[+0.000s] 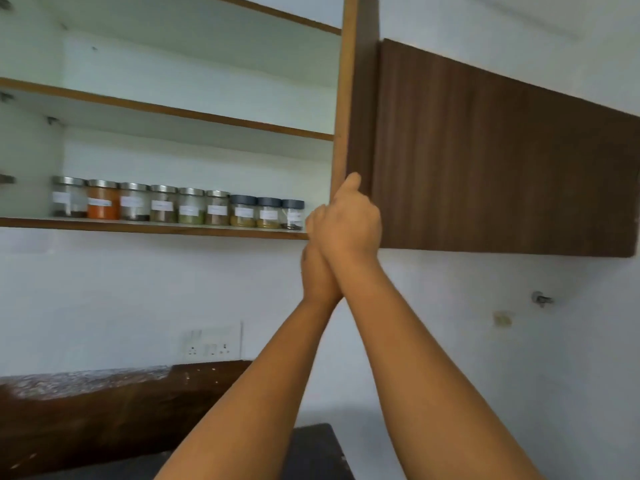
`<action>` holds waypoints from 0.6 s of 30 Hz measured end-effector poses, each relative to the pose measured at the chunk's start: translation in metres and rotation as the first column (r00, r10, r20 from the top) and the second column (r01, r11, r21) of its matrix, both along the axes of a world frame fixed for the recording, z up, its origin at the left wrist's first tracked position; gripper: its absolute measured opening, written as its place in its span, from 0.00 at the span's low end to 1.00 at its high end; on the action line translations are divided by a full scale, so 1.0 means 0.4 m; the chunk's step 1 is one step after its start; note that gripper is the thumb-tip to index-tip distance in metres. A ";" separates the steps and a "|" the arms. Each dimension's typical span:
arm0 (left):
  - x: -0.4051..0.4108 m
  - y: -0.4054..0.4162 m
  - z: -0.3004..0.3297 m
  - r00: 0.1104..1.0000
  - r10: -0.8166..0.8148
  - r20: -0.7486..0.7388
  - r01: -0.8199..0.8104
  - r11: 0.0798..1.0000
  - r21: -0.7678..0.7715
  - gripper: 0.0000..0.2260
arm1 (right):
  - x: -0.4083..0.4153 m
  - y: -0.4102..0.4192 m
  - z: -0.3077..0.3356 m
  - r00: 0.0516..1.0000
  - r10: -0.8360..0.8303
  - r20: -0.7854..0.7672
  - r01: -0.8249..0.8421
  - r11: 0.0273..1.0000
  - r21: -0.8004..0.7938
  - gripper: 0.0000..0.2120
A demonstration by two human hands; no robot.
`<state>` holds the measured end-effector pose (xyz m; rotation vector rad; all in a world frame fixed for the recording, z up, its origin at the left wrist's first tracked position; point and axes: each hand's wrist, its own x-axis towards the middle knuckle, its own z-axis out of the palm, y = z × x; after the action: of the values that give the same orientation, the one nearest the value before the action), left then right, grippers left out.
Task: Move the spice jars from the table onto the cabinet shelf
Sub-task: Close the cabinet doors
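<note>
i see both arms raised toward the open wall cabinet. my right hand (pixel 348 221) is at the edge of the brown cabinet door (pixel 485 161), thumb up along the door's edge, its fingers curled round that edge as far as i can tell. my left hand (pixel 317 258) sits just behind and under the right one, mostly hidden by it, so i cannot tell how far its fingers are open or whether they hold anything.

the spice jars (pixel 176 206) stand upright in one row on the lowest shelf (pixel 149 227), nine of them, close side by side, each with a white label. the six on the left have silver lids, the three on the right dark lids; the second from the left is full of orange powder. the rightmost jar (pixel 292 214) is just beside my hands. the shelves above are bare.

below, a white switch plate (pixel 211 342) sits on the wall, and a dark bench (pixel 311 452) shows between my forearms.
</note>
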<state>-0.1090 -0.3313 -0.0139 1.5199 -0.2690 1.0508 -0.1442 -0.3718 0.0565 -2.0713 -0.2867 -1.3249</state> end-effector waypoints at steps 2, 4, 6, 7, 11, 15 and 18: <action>0.007 0.102 -0.010 0.998 0.055 0.017 -0.055 0.998 -0.009 0.03 | 0.015 0.099 -0.009 1.000 0.021 -0.004 -0.021 0.997 -0.068 0.21; 0.013 0.201 -0.023 0.997 0.040 0.064 -0.035 0.996 -0.078 0.06 | 0.048 0.205 -0.021 0.996 0.089 -0.021 -0.090 0.989 -0.114 0.31; 0.029 0.313 -0.030 0.998 0.015 0.058 -0.013 1.000 -0.027 0.09 | 0.089 0.308 -0.032 0.983 0.180 -0.048 -0.185 0.974 -0.132 0.37; 0.035 0.365 -0.030 0.999 0.035 0.031 -0.037 0.998 0.053 0.10 | 0.113 0.350 -0.035 0.975 0.214 -0.051 -0.220 0.965 -0.145 0.40; 0.102 0.579 -0.013 0.846 0.532 -0.029 -0.443 0.733 0.517 0.28 | 0.235 0.519 -0.038 0.972 0.234 -0.025 -0.233 0.942 -0.240 0.46; 0.188 0.725 -0.012 0.560 0.828 -0.037 -0.553 0.406 0.727 0.31 | 0.350 0.661 -0.047 0.969 0.242 -0.041 -0.243 0.925 -0.293 0.44; 0.241 0.790 -0.016 0.464 0.883 0.075 -0.549 0.221 0.806 0.31 | 0.424 0.723 -0.054 0.973 0.229 -0.040 -0.229 0.913 -0.336 0.41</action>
<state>-0.0124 -0.0151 -0.0202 2.7848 0.5136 1.3954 0.0253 -0.0828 0.0349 -2.2322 -0.7831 -1.1958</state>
